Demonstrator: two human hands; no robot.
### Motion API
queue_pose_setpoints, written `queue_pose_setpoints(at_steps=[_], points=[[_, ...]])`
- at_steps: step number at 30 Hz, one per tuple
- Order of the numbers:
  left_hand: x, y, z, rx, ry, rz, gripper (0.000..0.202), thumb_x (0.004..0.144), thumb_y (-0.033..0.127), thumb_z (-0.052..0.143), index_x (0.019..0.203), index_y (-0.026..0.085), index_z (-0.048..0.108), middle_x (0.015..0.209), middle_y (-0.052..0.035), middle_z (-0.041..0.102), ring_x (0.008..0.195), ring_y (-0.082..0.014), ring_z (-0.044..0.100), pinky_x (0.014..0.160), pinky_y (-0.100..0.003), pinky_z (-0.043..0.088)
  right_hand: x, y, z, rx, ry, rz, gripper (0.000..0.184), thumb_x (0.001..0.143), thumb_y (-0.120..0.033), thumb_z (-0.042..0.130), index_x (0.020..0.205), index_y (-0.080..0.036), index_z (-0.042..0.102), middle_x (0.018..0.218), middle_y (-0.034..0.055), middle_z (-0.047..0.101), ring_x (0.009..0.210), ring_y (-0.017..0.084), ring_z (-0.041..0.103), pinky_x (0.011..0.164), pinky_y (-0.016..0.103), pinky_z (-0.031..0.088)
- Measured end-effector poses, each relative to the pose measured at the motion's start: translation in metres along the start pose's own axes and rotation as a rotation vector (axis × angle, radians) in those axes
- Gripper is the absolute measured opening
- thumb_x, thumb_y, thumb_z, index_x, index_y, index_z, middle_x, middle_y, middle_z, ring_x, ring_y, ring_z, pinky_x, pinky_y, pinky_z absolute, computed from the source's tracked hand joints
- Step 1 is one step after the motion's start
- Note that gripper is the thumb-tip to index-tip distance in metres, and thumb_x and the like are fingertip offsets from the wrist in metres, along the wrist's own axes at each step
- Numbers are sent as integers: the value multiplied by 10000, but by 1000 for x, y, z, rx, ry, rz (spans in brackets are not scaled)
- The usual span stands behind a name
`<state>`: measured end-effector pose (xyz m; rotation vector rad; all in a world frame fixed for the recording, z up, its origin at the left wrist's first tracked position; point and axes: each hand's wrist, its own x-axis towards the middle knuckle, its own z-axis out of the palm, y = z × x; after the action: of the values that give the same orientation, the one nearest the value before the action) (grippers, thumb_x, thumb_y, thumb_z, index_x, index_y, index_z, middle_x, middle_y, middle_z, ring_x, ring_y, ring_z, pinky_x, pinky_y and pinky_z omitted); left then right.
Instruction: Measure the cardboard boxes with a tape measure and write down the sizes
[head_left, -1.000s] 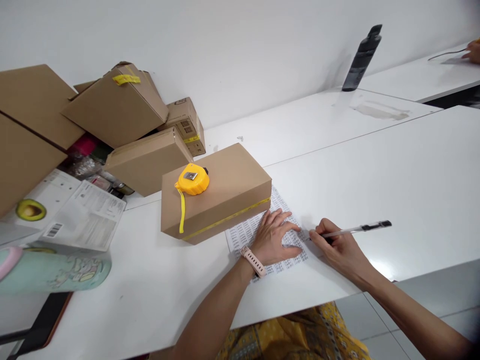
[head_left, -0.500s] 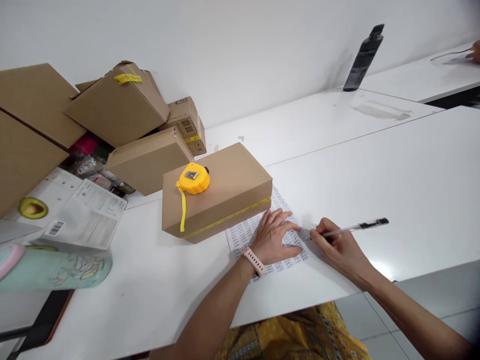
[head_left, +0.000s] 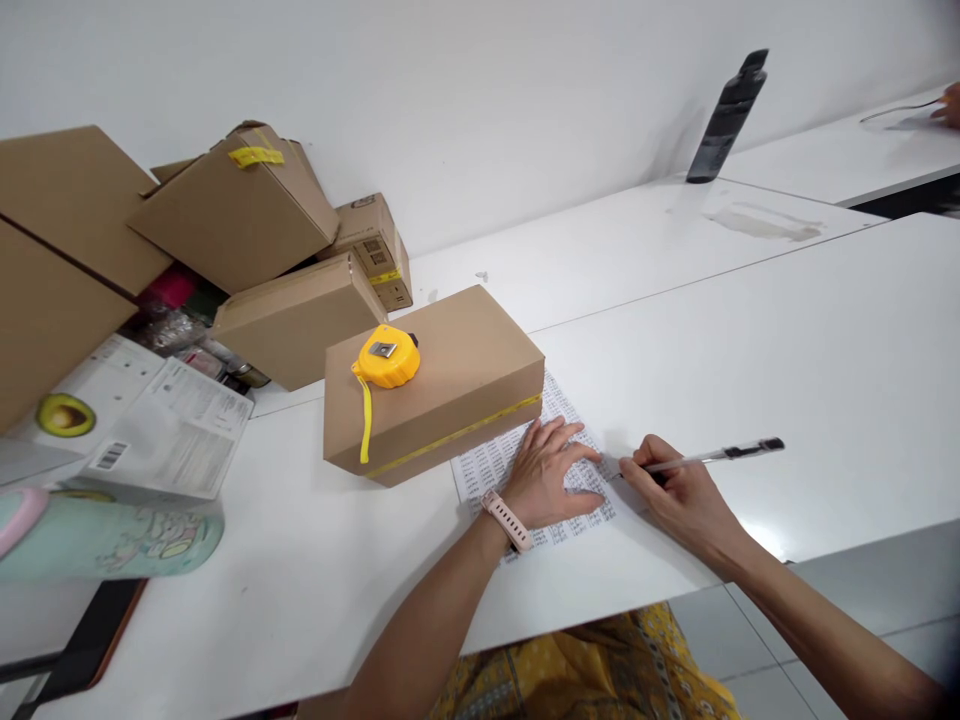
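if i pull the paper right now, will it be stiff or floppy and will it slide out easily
The paper looks thin, so it would probably bend floppily. It likely won't slide freely: the left hand rests on it, and the box seems to overlap its far part.

A plain white wall (head_left: 525,110) rises behind a glossy white worktop (head_left: 750,350), which a thin seam (head_left: 675,292) crosses lengthwise. At far right, another white table (head_left: 802,150) stands along the wall. Light glares near the front edge; pale floor tiles (head_left: 716,635) show below.
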<state>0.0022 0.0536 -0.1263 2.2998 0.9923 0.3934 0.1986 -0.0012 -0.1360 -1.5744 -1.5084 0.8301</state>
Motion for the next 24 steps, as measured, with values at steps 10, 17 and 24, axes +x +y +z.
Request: queue_pose_setpoints(at_steps=[10,17,24], points=[[0,0,0,0,-2,-4,451,742,362,815,1153,259,662,1543,-79,472,1510,-280,281,1262,-512,144,0,-1,-1,5,12,22,356,902,-448,563,653,-242,414,571,-44,390,497,112,330,441,264,263],[0,0,1,-6,0,3,457,745,354,818,1162,242,668,1543,-89,473,1509,-286,281,1262,-501,137,-1,-1,-1,5,11,38,325,914,-417,554,673,-242,424,586,-43,415,515,119,352,467,263,276],[0,0,0,-7,-1,0,455,743,348,820,1159,240,670,1541,-92,475,1506,-288,284,1262,-503,135,-1,-2,-1,-13,11,32,323,903,-406,558,664,-244,414,582,-44,400,522,122,344,472,264,268]])
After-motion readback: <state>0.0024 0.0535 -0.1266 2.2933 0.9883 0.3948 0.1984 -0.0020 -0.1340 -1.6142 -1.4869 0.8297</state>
